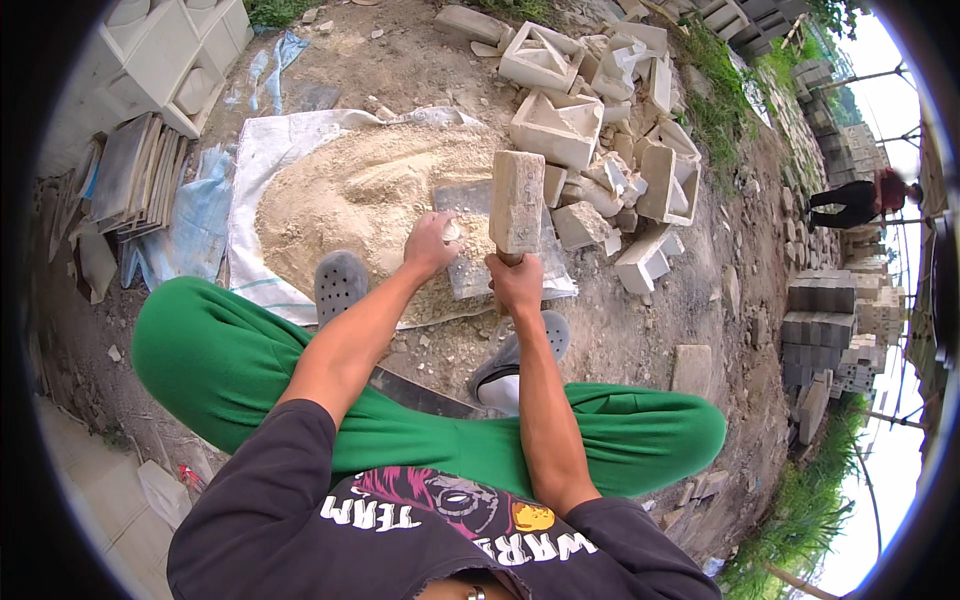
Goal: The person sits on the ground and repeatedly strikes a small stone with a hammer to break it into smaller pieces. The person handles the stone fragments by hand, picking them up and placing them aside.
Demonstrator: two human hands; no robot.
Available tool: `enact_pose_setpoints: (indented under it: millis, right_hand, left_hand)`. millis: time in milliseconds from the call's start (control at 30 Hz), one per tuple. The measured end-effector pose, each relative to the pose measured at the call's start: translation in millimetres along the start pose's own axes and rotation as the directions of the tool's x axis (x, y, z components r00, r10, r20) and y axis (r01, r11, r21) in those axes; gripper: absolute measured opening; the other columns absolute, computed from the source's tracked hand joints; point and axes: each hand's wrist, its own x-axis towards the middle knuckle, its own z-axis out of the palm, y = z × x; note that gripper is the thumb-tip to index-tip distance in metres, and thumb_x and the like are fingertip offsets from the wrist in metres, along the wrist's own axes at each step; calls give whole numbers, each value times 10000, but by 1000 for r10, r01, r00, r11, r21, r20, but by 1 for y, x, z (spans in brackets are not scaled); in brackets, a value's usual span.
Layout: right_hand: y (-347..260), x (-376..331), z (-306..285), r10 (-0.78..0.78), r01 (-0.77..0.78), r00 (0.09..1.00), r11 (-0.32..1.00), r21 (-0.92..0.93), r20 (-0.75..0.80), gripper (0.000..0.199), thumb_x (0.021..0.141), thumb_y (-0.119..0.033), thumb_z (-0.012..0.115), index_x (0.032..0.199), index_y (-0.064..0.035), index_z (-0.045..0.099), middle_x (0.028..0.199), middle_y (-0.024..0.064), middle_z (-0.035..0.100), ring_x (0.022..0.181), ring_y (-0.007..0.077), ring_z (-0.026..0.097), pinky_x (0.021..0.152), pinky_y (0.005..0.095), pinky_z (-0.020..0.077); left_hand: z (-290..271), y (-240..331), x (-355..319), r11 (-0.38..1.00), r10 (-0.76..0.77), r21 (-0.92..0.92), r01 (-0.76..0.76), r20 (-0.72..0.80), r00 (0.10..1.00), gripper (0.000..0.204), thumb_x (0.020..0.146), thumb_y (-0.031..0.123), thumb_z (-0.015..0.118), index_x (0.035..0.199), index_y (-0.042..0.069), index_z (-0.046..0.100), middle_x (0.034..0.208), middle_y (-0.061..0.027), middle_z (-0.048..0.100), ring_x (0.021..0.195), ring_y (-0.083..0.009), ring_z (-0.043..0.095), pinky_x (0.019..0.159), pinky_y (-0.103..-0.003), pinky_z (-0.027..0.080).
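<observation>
My right hand (517, 284) is wrapped round the handle of a mallet with a large, dusty, block-shaped head (518, 202), raised upright in front of me. Closed round a small whitish chunk (452, 232), my left hand (430, 246) rests by the edge of a flat dark slab (465, 196). Pale crumbs lie on this slab, and the mallet hides part of it. Under and left of it, a heap of tan crushed material (330, 205) covers a white woven sheet (245, 190).
Broken cream-coloured hollow blocks (556, 128) are piled right of the sheet. Stacked boards (140, 170) and white moulded blocks (160, 60) stand at the left. Grey blocks (822, 310) line the far right, where another person (868, 200) stands. My clogs (342, 282) flank the sheet's near edge.
</observation>
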Motion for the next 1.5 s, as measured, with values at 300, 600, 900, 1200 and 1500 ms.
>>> enact_pose_setpoints:
  millis: [300, 600, 900, 1200, 1500]
  right_hand:
    - [65, 16, 17, 148, -133, 989, 938, -321, 21, 436, 692, -325, 705, 941, 32, 725, 921, 275, 703, 916, 417, 689, 820, 436, 534]
    - [28, 2, 23, -242, 201, 964, 935, -293, -111, 376, 742, -320, 732, 940, 0, 730, 763, 163, 716, 630, 294, 699, 611, 395, 540]
    - [44, 5, 15, 161, -151, 986, 970, -193, 39, 430, 720, -361, 708, 974, -14, 719, 898, 229, 717, 890, 390, 696, 776, 443, 533]
    - [32, -1, 9, -29, 9, 992, 986, -166, -121, 405, 726, -335, 729, 932, 13, 698, 888, 240, 709, 904, 401, 690, 774, 453, 534]
    - [41, 8, -5, 141, -144, 989, 984, -102, -39, 396, 712, -338, 716, 919, -1, 723, 742, 184, 706, 731, 324, 715, 704, 415, 544]
  left_hand:
    - [-9, -22, -29, 993, -69, 73, 88, -224, 972, 536, 722, 193, 718, 1236, 100, 598, 1195, -141, 552, 1156, -330, 522, 1010, -410, 425]
    - [-10, -39, -39, 973, -32, 219, 76, -199, 979, 577, 745, 204, 727, 1290, 108, 563, 1267, -124, 526, 1208, -315, 488, 1031, -444, 385]
    - [10, 1, -43, 929, 273, 290, -230, -117, 955, 175, 833, 234, 715, 971, 131, 743, 908, -40, 626, 973, -246, 559, 863, -431, 406]
    - [19, 15, -22, 924, 214, 307, -229, 84, 973, 203, 845, 216, 679, 1015, 109, 711, 1046, -61, 635, 1045, -260, 566, 909, -424, 416]
    - [1, 1, -23, 909, 207, 401, -112, -204, 957, 467, 816, 270, 698, 1251, 113, 631, 1335, -148, 534, 1274, -315, 462, 1058, -464, 347]
